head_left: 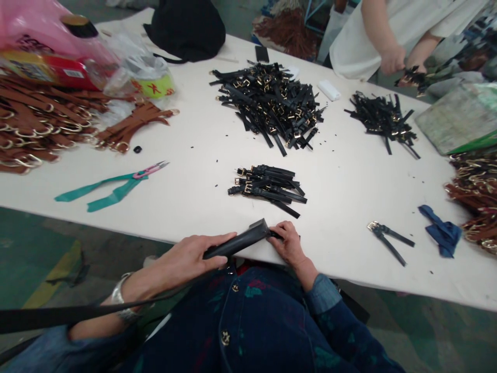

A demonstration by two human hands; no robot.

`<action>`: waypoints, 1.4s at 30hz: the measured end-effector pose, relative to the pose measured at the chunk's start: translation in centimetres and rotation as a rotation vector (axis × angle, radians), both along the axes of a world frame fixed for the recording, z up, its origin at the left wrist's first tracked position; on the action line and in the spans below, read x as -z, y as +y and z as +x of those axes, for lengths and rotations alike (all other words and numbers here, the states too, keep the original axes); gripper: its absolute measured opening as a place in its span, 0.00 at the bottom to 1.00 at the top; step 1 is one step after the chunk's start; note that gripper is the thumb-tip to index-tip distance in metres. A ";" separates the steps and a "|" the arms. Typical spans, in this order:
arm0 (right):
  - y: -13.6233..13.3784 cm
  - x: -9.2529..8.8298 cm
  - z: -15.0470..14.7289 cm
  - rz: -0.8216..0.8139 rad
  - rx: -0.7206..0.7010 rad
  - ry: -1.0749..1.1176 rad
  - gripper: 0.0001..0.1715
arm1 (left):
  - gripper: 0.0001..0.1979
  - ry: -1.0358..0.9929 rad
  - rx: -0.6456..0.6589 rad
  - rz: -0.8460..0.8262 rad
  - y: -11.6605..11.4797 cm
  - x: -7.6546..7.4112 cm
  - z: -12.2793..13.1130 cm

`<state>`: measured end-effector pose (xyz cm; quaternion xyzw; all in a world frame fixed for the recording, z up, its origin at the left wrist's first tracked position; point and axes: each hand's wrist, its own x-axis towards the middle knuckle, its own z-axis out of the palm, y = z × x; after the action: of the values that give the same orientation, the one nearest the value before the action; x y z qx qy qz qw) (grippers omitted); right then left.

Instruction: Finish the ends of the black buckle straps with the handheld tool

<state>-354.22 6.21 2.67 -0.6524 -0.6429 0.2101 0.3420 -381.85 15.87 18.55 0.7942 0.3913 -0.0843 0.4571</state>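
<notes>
A: Light?
B: Diffuse, bright on the worktop [186, 191]; floor [19, 246] below it dim. Small glints among black straps [277, 182] mid-worktop. Shadows faint.
A: Focus?
B: Slightly soft; brown strands [289, 33] beyond the worktop blurred. Wide-angle stretch at the worktop's left end.

This looks like a strap-making workshop, with heaped black buckled straps [272, 106] and ringed brown straps [42, 116] along a long white worktable [337, 207], snips [142, 174] at left, and a co-worker [349, 52] at far right.
</notes>
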 end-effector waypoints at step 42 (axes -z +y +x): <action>-1.7 0.1 -0.7 0.152 -0.018 -0.067 0.21 | 0.30 -0.117 -0.123 -0.161 -2.2 3.1 -5.2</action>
<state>-354.94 4.49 2.60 -0.6253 -0.6741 0.1419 0.3667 -387.01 13.72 15.47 0.7330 0.4038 -0.0410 0.5458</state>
